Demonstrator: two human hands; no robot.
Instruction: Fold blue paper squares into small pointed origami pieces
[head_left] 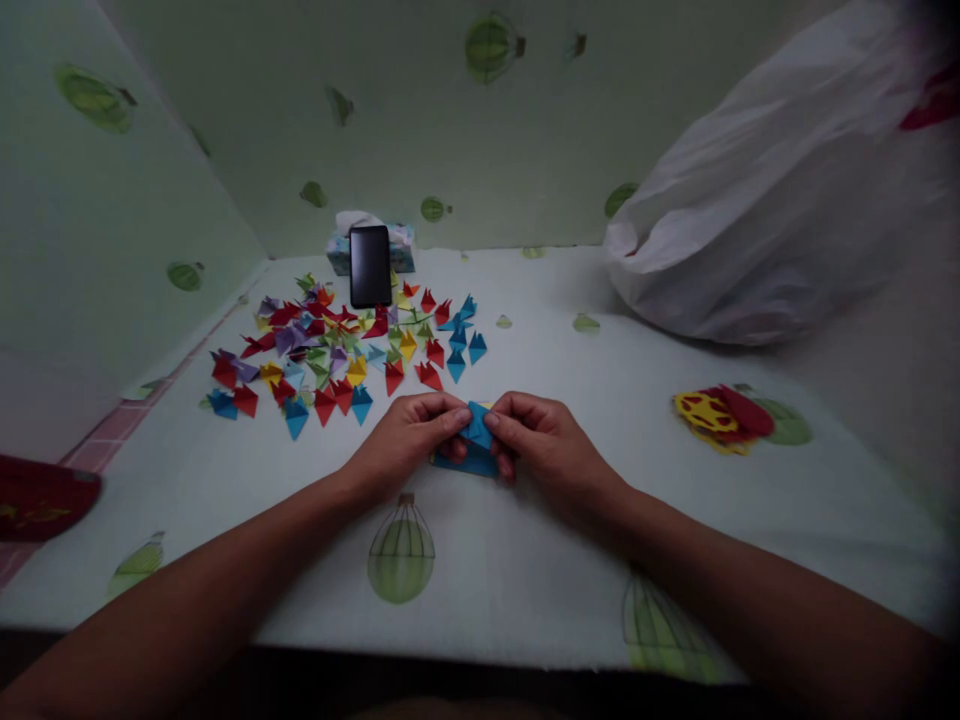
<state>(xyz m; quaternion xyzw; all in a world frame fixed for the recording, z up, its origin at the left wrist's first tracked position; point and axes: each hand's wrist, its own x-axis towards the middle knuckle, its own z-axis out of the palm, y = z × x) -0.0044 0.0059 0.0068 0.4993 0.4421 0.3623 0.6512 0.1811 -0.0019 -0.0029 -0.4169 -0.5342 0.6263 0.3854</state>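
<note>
in the fingertip pinch of both hands [424, 430], a small folded blue paper [478, 413], broader toward its lower edge

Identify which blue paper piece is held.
The blue piece pinched between the left hand and right hand; the loose blue pieces lie scattered beyond.

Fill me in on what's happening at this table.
A person is handling a folded blue paper, pinched between the left hand and right hand above the tabletop. Beyond, mostly to the left, lie many small folded paper pieces in several colors. A phone stands in front of a tissue box.
</note>
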